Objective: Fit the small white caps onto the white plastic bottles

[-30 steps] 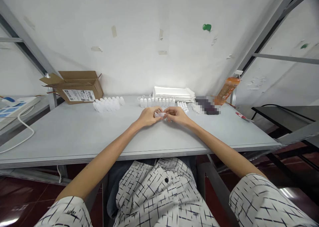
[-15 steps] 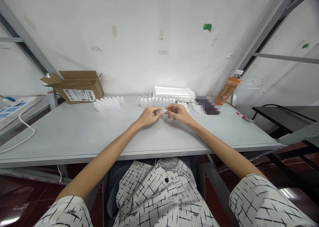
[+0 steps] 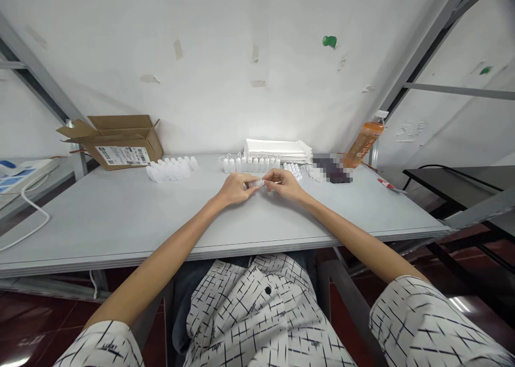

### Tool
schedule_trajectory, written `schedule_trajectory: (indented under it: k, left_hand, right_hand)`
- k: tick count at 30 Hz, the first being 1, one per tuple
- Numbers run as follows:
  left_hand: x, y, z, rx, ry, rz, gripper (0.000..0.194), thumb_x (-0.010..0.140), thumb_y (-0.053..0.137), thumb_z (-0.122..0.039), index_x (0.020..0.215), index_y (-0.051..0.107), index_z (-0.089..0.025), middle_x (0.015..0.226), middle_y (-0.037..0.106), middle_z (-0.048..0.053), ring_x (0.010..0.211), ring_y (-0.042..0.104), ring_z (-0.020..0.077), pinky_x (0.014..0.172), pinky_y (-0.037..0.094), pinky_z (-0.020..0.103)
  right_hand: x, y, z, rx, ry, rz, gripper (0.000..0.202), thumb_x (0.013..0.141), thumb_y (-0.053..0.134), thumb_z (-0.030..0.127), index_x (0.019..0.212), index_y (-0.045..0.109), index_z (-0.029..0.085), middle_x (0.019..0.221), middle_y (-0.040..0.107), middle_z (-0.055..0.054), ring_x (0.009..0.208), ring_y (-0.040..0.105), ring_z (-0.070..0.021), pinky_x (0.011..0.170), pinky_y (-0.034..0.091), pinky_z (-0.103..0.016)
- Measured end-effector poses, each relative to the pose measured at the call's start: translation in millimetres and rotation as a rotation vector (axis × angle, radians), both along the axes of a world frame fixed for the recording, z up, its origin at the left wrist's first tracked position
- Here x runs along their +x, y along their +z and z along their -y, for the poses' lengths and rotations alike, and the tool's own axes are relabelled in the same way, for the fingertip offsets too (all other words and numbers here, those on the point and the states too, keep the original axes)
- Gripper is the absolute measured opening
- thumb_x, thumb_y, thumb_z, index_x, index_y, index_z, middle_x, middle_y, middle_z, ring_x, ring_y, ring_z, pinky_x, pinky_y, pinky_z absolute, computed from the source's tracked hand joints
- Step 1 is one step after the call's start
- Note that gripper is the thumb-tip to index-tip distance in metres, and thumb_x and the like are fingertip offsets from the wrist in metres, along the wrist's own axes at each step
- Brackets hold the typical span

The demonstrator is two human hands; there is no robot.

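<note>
A small whitish, translucent plastic bottle (image 3: 255, 183) lies sideways between my two hands, over the middle of the table. My left hand (image 3: 236, 188) is closed around its body, thumb towards me. At its right end, the thumb and fingertips of my right hand (image 3: 284, 184) pinch together; they hide that end, so I cannot tell whether a cap is there. Just behind the hands stands a row of small white bottles (image 3: 249, 166) with thin looped strands on top. Beyond my right hand lies a cluster of small white caps (image 3: 293, 169), with white strands (image 3: 314, 174) beside it.
On the grey table (image 3: 169, 222), several translucent bottles (image 3: 171, 169) stand at left, before an open cardboard box (image 3: 120, 147). A white stack (image 3: 277, 150) lies by the wall. An orange drink bottle (image 3: 364, 141) leans at right, near a blurred dark object (image 3: 338, 169) and a red-white packet (image 3: 390, 185).
Both hands stay at the small bottle, with the right fingers slightly shifted. A thin pale loop seen below the right fingers no longer shows. The whole view has shifted slightly.
</note>
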State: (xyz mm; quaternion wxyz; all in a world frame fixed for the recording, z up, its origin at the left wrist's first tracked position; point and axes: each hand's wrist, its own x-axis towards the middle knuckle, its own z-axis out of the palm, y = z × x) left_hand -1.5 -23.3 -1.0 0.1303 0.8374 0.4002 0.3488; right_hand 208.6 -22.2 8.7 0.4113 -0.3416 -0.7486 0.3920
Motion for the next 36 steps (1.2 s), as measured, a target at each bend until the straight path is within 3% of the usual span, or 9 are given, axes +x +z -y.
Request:
schedule_trajectory:
  k: [3,8,12,15,19,23,31,36]
  left_hand:
    - [-2,-1.5,0,0.129,0.012,-0.062,0.025,0.084,0.065,-0.031,0.103,0.077,-0.019,0.089,0.077,0.003,0.065,0.065,0.0147,0.059,0.046,0.025]
    - [-4,-0.8,3,0.476,0.011,-0.247,0.026,0.094,0.052,-0.027,0.108,0.073,-0.018,0.095,0.077,0.008,0.076,0.069,0.0169,0.059,0.043,0.023]
    - [-2,0.4,5,0.570,0.032,-0.322,0.030,0.098,0.045,-0.024,0.110,0.071,-0.017,0.094,0.076,0.009,0.077,0.069,0.0171,0.059,0.042,0.024]
    - [3,2.0,8,0.495,0.065,-0.287,0.031,0.097,0.047,-0.029,0.110,0.072,-0.017,0.096,0.076,0.010,0.081,0.069,0.0193,0.062,0.045,0.026]
    - [8,7.1,10,0.269,0.101,-0.138,0.033,0.092,0.055,-0.041,0.107,0.074,-0.018,0.096,0.076,0.009,0.077,0.067,0.0190,0.064,0.046,0.027]
    - [9,10.1,8,0.081,0.065,-0.016,0.034,0.090,0.055,-0.040,0.104,0.076,-0.017,0.094,0.076,0.007,0.072,0.064,0.0172,0.064,0.047,0.027]
    - [6,12.4,6,-0.044,0.005,0.137,0.035,0.088,0.058,-0.041,0.101,0.076,-0.015,0.095,0.076,0.007,0.072,0.064,0.0161,0.061,0.048,0.025]
    - [5,14.4,8,-0.074,-0.020,0.131,0.033,0.087,0.058,-0.040,0.100,0.077,-0.017,0.094,0.077,0.006,0.072,0.065,0.0159,0.061,0.048,0.024]
  right_hand:
    - [-2,-0.8,1,-0.042,0.006,-0.025,0.027,0.078,0.070,0.041,0.084,0.063,0.016,0.071,0.063,-0.002,0.060,0.060,-0.0137,0.043,0.041,-0.022]
    - [-3,-1.7,2,-0.119,0.005,-0.118,0.029,0.074,0.073,0.041,0.084,0.060,0.017,0.064,0.060,0.001,0.054,0.056,-0.0123,0.042,0.041,-0.022]
    - [-3,-2.1,1,-0.141,-0.005,-0.160,0.029,0.074,0.073,0.041,0.085,0.060,0.017,0.068,0.061,0.001,0.055,0.057,-0.0115,0.044,0.043,-0.023]
    - [-2,-1.8,-1,-0.107,-0.004,-0.185,0.033,0.073,0.074,0.042,0.090,0.061,0.018,0.076,0.061,0.000,0.056,0.057,-0.0111,0.042,0.042,-0.022]
    - [-1,-0.4,-2,-0.051,-0.022,-0.187,0.036,0.075,0.073,0.042,0.099,0.061,0.018,0.077,0.063,0.000,0.057,0.056,-0.0110,0.041,0.041,-0.020]
    - [0,0.9,-2,-0.011,-0.036,-0.178,0.038,0.075,0.073,0.040,0.102,0.061,0.018,0.088,0.068,-0.005,0.060,0.058,-0.0111,0.041,0.041,-0.020]
    - [0,3.7,2,0.013,0.005,-0.019,0.043,0.084,0.064,0.050,0.106,0.068,0.013,0.086,0.070,-0.009,0.057,0.061,-0.0125,0.042,0.042,-0.022]
    - [1,3.8,3,-0.027,0.030,-0.017,0.045,0.082,0.066,0.052,0.104,0.071,0.013,0.085,0.072,-0.009,0.057,0.061,-0.0123,0.044,0.043,-0.022]
